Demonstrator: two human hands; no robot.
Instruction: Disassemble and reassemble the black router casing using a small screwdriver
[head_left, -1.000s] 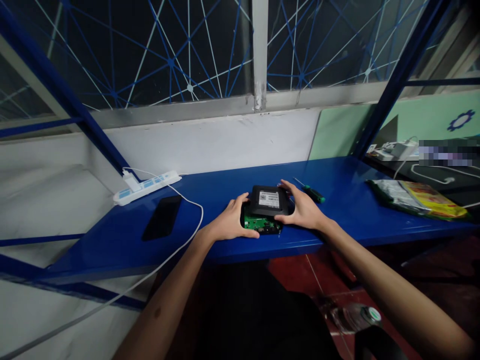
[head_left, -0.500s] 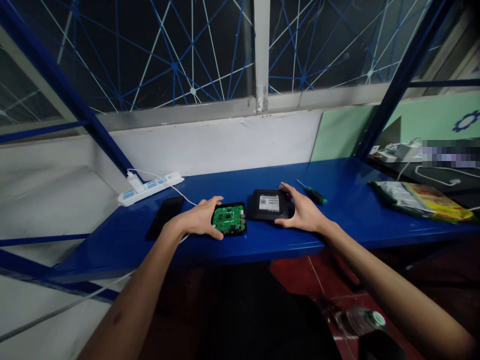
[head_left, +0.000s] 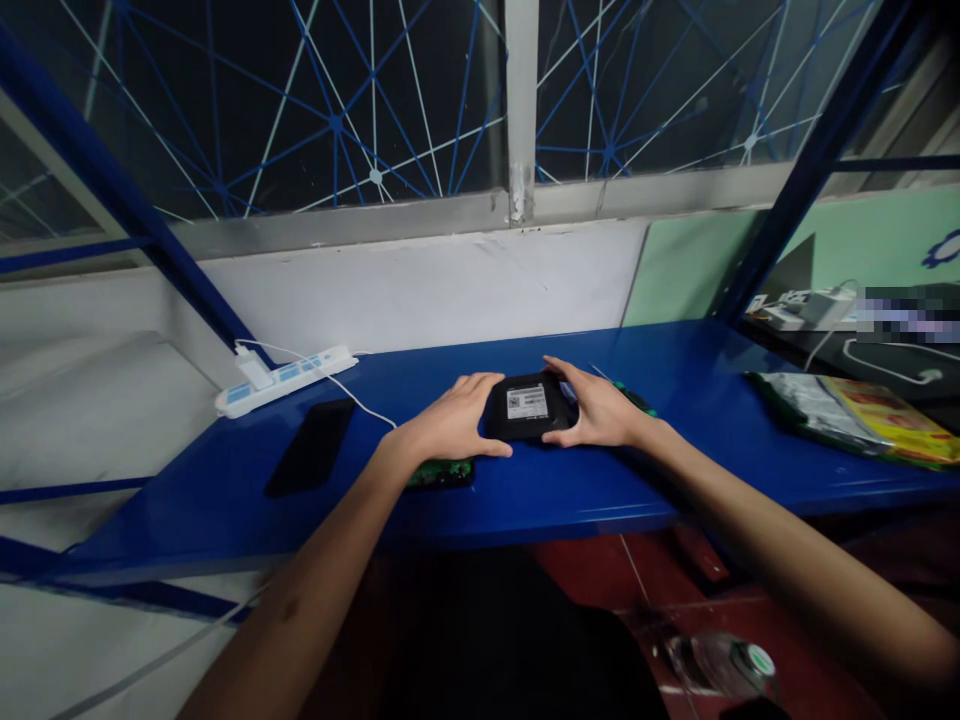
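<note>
A black plastic device cover [head_left: 527,403] with a white printed label is held over the blue table, label facing up. My right hand [head_left: 604,405] grips its right side, thumb at the near edge and fingers at the far edge. At its left side is my left hand [head_left: 450,420], fingertips at the far corner and thumb by the near edge. Below my left hand lies an open black case with a green circuit board [head_left: 450,472], mostly hidden by that hand. A green-handled screwdriver [head_left: 636,399] lies behind my right hand, partly covered.
A black phone [head_left: 311,448] lies on the blue table [head_left: 540,500] at the left. Behind it stands a white power strip [head_left: 289,380] with a plugged-in cable. At the right lies a yellow and silver packet [head_left: 862,415]. A plastic bottle [head_left: 724,665] is on the floor.
My left hand has left the circuit board and moved right, onto the left side of the cover. My right hand and the cover have shifted slightly left.
</note>
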